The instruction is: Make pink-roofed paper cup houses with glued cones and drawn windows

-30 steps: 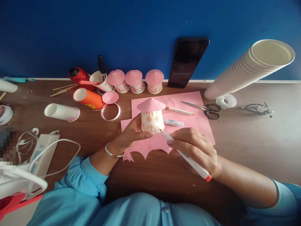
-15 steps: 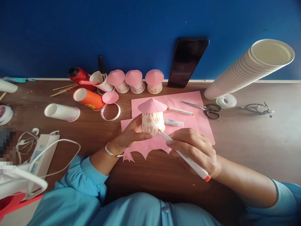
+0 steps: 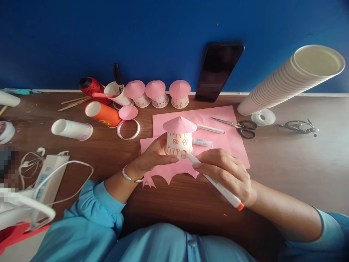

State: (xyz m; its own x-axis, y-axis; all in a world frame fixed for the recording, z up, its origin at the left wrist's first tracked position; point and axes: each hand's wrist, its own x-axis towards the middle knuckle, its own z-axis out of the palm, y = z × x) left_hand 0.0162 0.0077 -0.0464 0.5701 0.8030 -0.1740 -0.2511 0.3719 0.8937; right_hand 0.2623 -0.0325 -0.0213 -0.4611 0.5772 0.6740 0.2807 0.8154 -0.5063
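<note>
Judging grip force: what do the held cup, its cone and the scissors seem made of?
Held cup: probably matte paper; flared rim, marker lines. Pink cone: likely matte paper, matching the cut sheet. Scissors: apparently metal blades, grey with sheen; dark handles, possibly plastic.

- One head-worn view looks forward and down from above the person's blue button-front top (image 3: 163, 243), which crosses the bottom edge.
- It faces a blue wall (image 3: 136, 36) across the wood-grained tabletop (image 3: 294, 174).
- Near range: left hand (image 3: 154, 154) and right hand (image 3: 227, 173) sit around mid-frame.
</note>
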